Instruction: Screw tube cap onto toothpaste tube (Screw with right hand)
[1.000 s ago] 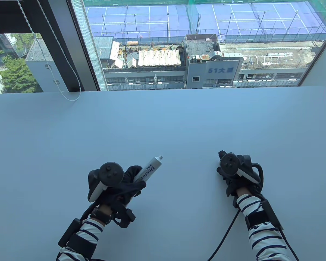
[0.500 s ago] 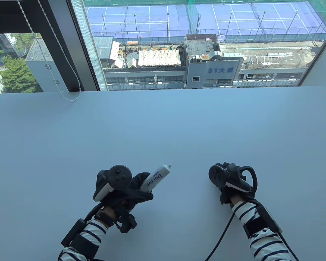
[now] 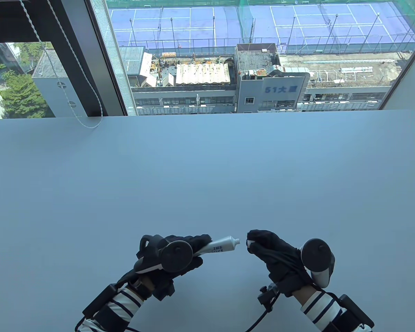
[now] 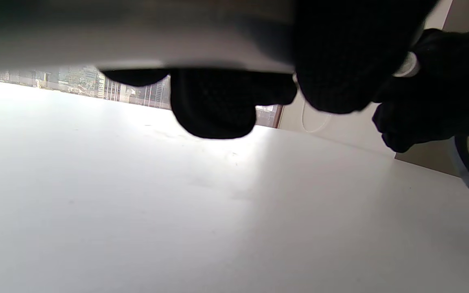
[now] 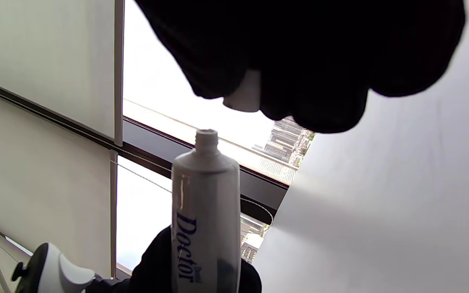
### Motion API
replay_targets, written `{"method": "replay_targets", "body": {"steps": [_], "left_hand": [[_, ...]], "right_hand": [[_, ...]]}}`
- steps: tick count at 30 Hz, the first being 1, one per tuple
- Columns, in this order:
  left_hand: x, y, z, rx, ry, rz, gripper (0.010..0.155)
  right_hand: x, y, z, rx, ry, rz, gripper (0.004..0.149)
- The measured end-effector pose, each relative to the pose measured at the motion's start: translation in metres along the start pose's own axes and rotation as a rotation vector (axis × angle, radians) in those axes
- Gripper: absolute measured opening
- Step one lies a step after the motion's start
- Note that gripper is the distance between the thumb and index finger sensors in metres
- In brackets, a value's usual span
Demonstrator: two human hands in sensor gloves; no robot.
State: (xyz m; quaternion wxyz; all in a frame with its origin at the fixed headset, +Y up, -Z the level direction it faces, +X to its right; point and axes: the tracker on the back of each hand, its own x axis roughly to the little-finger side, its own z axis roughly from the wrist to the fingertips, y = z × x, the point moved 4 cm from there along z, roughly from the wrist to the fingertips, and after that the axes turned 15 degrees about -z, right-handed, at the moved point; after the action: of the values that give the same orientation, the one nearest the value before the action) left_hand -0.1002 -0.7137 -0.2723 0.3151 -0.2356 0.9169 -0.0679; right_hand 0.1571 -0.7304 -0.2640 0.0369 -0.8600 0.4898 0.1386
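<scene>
My left hand (image 3: 185,247) grips a white toothpaste tube (image 3: 220,246) marked "Doctor", lifted above the table with its open threaded nozzle (image 3: 236,241) pointing right. My right hand (image 3: 263,243) pinches a small white cap (image 3: 249,243) in its fingertips, a short gap right of the nozzle. In the right wrist view the cap (image 5: 243,95) sits between my gloved fingers just above the tube's bare nozzle (image 5: 207,140), not touching it. In the left wrist view my left fingers (image 4: 214,101) hang at the top and the nozzle (image 4: 408,67) shows at the right.
The white table (image 3: 207,173) runs to a large window at its far edge. A blind cord (image 3: 86,122) loops onto the table at the far left. A black cable (image 3: 263,316) trails from my right wrist.
Both hands have pulled toward the near edge and toward each other. The left hand turned the tube to point right. The right hand rolled over and brought the cap near the nozzle.
</scene>
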Motion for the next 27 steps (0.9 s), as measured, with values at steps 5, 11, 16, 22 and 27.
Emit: {"method": "replay_targets", "body": {"steps": [5, 11, 16, 22, 27], "left_hand": [[-0.005, -0.008, 0.000, 0.029, -0.020, 0.021, 0.077], [-0.006, -0.013, 0.000, 0.037, -0.020, 0.038, 0.077], [-0.007, -0.014, 0.000, 0.041, -0.023, 0.048, 0.077], [-0.009, -0.015, 0.000, 0.042, -0.030, 0.064, 0.077], [-0.009, -0.014, 0.000, 0.035, -0.030, 0.058, 0.077]], "right_hand": [[-0.007, 0.006, 0.000, -0.018, -0.075, 0.057, 0.040], [-0.009, 0.008, -0.001, -0.037, -0.099, -0.040, 0.040], [-0.010, 0.009, -0.001, -0.045, -0.101, -0.098, 0.039], [-0.008, 0.016, -0.002, -0.083, -0.087, -0.103, 0.038], [-0.005, 0.018, -0.003, -0.095, -0.075, -0.136, 0.037]]}}
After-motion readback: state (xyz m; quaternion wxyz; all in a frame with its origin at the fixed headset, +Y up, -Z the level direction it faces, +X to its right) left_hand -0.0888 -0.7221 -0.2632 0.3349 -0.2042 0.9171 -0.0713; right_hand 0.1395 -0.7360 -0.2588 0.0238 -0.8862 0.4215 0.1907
